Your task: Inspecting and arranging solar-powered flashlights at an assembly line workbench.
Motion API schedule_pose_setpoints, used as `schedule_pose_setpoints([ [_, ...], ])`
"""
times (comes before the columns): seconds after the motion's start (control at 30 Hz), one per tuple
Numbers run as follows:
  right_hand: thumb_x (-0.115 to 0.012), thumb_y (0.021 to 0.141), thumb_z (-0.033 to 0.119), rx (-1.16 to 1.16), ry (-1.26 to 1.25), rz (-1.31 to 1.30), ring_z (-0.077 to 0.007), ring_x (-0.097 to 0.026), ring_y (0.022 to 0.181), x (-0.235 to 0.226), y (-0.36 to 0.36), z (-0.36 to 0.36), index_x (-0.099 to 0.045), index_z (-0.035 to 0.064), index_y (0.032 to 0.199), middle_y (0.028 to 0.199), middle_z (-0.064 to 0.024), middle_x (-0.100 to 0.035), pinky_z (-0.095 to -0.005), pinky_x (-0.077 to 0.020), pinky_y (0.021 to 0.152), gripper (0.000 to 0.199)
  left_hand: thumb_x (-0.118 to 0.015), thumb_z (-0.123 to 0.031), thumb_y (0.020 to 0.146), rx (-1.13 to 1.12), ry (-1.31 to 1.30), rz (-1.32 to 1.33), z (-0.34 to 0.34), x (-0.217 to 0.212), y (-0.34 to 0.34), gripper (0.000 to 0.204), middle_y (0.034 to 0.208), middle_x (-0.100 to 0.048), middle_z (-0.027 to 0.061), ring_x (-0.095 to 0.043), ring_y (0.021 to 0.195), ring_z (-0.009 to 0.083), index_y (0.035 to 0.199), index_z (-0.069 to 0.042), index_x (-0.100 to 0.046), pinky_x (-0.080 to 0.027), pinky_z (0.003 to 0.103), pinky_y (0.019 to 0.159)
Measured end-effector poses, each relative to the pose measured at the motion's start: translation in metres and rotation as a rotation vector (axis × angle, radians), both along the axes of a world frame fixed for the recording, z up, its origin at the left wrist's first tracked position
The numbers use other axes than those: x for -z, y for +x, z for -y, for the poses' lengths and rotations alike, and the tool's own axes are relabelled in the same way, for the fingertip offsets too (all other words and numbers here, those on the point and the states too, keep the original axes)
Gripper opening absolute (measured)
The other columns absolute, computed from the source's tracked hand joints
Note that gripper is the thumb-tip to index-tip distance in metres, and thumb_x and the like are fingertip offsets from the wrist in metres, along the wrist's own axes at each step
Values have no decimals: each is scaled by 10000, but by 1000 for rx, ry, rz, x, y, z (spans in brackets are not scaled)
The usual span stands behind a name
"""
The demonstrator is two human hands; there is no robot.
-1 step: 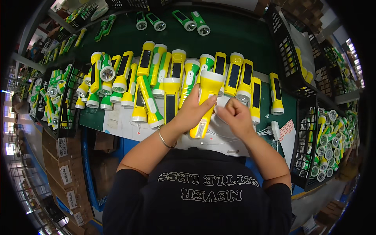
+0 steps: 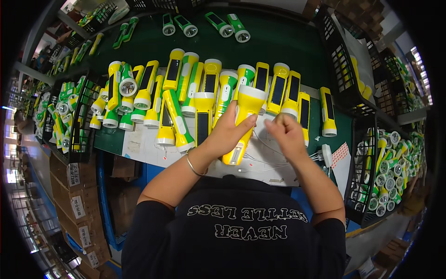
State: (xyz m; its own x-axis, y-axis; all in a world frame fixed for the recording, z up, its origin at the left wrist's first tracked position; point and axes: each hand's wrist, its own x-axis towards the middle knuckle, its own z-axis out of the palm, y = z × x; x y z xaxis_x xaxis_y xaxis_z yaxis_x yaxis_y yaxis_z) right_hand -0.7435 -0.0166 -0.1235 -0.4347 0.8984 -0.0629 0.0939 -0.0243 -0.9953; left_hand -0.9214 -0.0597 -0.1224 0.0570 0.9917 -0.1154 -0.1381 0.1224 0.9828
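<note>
My left hand [image 2: 227, 132] grips a yellow flashlight [image 2: 251, 103] with a white head, the head pointing away from me and the tail end toward me. Its thumb lies across the barrel. Just right of the flashlight, not touching it, my right hand [image 2: 289, 135] is closed with fingers curled; the inside is hidden, so anything in it cannot be made out. Beyond both hands lie rows of flashlights, among them a yellow one with a dark panel [image 2: 203, 122] and a green and yellow one [image 2: 175, 118].
White cables [image 2: 265, 162] and a white plug block [image 2: 326, 155] lie on the white sheet near my right arm. Black crates of flashlights stand at the right [image 2: 364, 186] and left [image 2: 86, 118]. Several green flashlights [image 2: 239, 28] lie at the far side of the green table [image 2: 288, 46].
My right hand has drawn away to the right from the flashlight's side. The flashlight in my left hand has tilted slightly, its tail end moving a little left.
</note>
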Motion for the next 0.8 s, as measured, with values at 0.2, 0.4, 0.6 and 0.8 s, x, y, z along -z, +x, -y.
schedule_pose_setpoints([
  [0.2, -692, 747, 140, -259, 186, 312, -44, -450, 676, -55, 7, -25, -485, 85, 1139, 807, 2, -491, -174, -373, 596, 447, -597, -275, 829, 118, 313, -677, 12, -15, -8, 482, 922, -578, 217, -582, 839, 390, 1144, 32, -399, -466, 393, 730],
  [0.4, -793, 622, 136, -373, 63, 237, -40, -425, 644, -44, 29, -26, -494, 125, 1180, 962, -5, -512, -157, -342, 547, 634, -644, -234, 735, 234, 391, -1097, 23, -32, -49, 327, 835, -621, 115, -608, 777, 293, 1005, -85, -537, -485, 399, 643],
  [0.6, -796, 601, 89, -359, -22, -7, 8, -246, 541, -19, 30, -24, -462, 117, 1216, 967, -3, -502, -125, -238, 489, 701, -704, -278, 709, 467, 136, -1171, 30, -49, -68, 408, 866, -623, 128, -601, 793, 318, 1008, -58, -534, -479, 380, 675],
  [0.8, -729, 686, 23, -306, -227, -255, 31, -338, 527, 1, 10, -18, -450, 77, 1228, 934, -15, -548, -121, -269, 470, 612, -713, -257, 727, 414, -23, -548, 33, -20, -49, 593, 1019, -575, 155, -568, 938, 240, 1186, -10, -430, -441, 319, 807],
])
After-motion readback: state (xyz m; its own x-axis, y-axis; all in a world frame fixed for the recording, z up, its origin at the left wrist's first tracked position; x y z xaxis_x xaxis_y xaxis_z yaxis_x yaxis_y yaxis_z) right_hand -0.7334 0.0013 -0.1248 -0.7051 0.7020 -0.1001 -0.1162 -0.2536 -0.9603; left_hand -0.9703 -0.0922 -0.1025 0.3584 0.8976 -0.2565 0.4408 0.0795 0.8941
